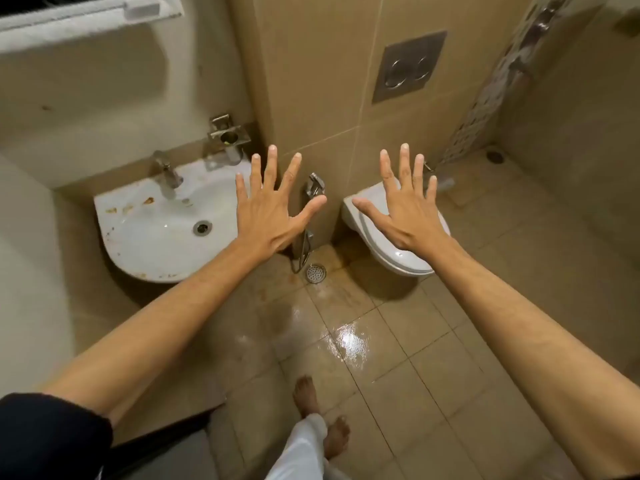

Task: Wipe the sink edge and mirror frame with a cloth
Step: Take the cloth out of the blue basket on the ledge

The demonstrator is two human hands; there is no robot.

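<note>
Both hands are stretched forward with fingers spread wide, palms down, grasping nothing: the left hand (268,206) hangs over the right rim of the stained white ceramic wall sink (152,226), the right hand (405,206) over the white wall-hung toilet (391,244). What may be the white mirror frame (86,19) shows at upper left, blurred. No cloth is seen.

- Sink (152,233): I see a white, wall-mounted basin with a rounded front, set in the corner at left. Its flat edge carries brown stains along the left side and rear, with specks along the front rim. A round metal drain (202,227) sits in the bowl; a metal tap (168,173) stands at the back.
- Mirror frame (86,19): a white strip at upper left, only partly in view.
</note>
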